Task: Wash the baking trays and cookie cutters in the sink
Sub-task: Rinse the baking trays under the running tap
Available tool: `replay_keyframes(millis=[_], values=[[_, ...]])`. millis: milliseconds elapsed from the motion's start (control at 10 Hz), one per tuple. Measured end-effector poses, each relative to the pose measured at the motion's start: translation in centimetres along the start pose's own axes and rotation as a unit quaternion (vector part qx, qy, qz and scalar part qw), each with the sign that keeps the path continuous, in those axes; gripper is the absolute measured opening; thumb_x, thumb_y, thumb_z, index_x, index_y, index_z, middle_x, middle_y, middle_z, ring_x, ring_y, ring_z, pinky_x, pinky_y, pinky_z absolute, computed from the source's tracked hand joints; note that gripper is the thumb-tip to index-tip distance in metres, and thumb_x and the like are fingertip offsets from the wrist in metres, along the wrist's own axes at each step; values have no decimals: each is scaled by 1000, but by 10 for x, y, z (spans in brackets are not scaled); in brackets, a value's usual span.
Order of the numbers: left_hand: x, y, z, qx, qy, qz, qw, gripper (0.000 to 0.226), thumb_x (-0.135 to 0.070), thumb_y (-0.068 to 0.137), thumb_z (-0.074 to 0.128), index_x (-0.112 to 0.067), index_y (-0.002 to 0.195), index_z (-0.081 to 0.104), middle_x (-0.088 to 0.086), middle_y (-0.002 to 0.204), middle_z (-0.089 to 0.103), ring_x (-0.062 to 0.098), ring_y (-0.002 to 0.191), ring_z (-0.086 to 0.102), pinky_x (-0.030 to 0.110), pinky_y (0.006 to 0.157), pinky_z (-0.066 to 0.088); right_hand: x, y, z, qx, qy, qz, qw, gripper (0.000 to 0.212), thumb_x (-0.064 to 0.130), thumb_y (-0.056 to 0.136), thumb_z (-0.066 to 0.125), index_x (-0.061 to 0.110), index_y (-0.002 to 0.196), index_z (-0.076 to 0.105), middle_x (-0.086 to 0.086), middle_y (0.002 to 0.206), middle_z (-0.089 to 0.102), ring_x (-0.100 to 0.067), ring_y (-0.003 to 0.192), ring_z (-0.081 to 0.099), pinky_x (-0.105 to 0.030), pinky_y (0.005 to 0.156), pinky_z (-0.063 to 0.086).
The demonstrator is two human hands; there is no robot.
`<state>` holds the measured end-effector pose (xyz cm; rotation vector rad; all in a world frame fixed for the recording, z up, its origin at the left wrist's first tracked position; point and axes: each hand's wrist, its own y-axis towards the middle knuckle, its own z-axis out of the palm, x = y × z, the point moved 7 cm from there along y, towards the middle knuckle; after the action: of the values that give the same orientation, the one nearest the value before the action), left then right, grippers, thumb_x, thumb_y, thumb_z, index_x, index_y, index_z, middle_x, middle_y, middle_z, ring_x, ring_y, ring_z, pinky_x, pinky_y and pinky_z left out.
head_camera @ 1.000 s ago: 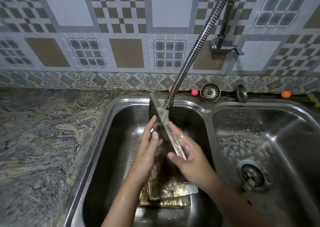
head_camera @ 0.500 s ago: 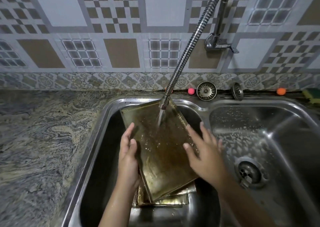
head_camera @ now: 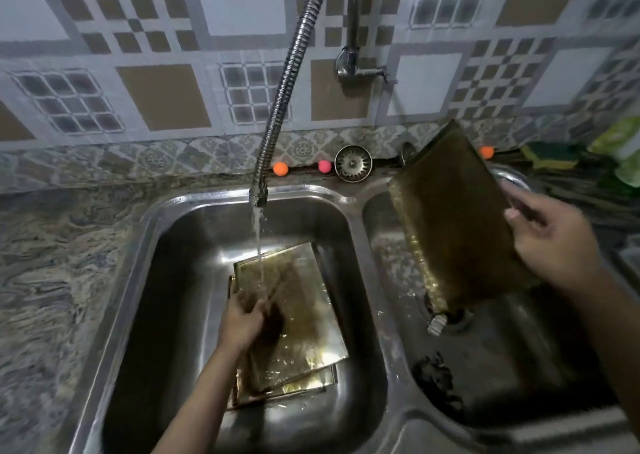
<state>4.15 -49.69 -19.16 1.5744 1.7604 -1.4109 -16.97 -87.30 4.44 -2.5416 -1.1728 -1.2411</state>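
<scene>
My right hand (head_camera: pixel 557 242) grips a brown-stained baking tray (head_camera: pixel 453 218) by its right edge and holds it tilted over the right sink basin (head_camera: pixel 502 367), its lower corner near the drain (head_camera: pixel 446 315). A stack of trays (head_camera: pixel 298 318) lies on the floor of the left sink basin (head_camera: pixel 173 298). My left hand (head_camera: pixel 242 322) rests on the left edge of the top tray, fingers curled over it, under the water running from the flexible faucet hose (head_camera: pixel 287 83). No cookie cutters are visible.
A granite counter (head_camera: pixel 59 263) lies left of the sink. Behind the sink stand a metal strainer (head_camera: pixel 353 163), two orange balls (head_camera: pixel 280 168) and a pink ball (head_camera: pixel 324 166). A green-yellow sponge (head_camera: pixel 550 156) and a green bag (head_camera: pixel 620 149) sit at the far right. A dark clump (head_camera: pixel 436 377) lies in the right basin.
My right hand has carried the rinsed tray from under the faucet across to the right basin. My left hand has let go of it and dropped onto the stack in the left basin.
</scene>
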Motion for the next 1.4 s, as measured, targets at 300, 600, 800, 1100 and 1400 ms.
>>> replay_keyframes(millis=[300, 600, 800, 1100, 1400], values=[[32, 24, 4, -35, 197, 18, 980, 24, -2, 71, 67, -17, 89, 66, 16, 92, 69, 37, 94, 64, 40, 77, 54, -90, -5, 11, 31, -153, 26, 987, 43, 3, 88, 56, 15, 130, 58, -14, 116, 66, -32, 105, 61, -34, 92, 44], [4, 8, 3, -54, 161, 64, 983, 39, 3, 75, 63, -8, 112, 64, 14, 96, 69, 37, 91, 63, 35, 72, 48, -208, -4, 47, 88, 21, 218, 972, 34, -5, 87, 58, 2, 121, 62, 0, 97, 71, 7, 82, 63, 0, 74, 44], [-20, 1, 12, -47, 33, 99, 993, 43, 11, 84, 51, -25, 106, 60, 2, 113, 64, 27, 106, 61, 35, 85, 50, -241, -24, 106, 100, 30, 242, 965, 37, -8, 88, 56, 5, 122, 63, -11, 120, 62, -21, 110, 57, -19, 87, 50], [-56, -23, -2, -75, -83, 103, 988, 39, 5, 95, 44, -14, 126, 60, 5, 124, 60, 20, 115, 56, 35, 102, 44, -115, -18, 107, 32, -30, 60, 997, 36, -2, 90, 54, 4, 125, 59, -13, 123, 62, -26, 115, 56, -31, 98, 41], [-76, -60, -44, -93, -214, 93, 968, 34, -7, 97, 49, -26, 122, 59, -4, 126, 56, 13, 115, 53, 39, 104, 43, 102, -116, 221, 326, 103, -190, 920, 50, 27, 99, 43, 22, 147, 32, 8, 156, 24, -3, 143, 17, -23, 117, 12]])
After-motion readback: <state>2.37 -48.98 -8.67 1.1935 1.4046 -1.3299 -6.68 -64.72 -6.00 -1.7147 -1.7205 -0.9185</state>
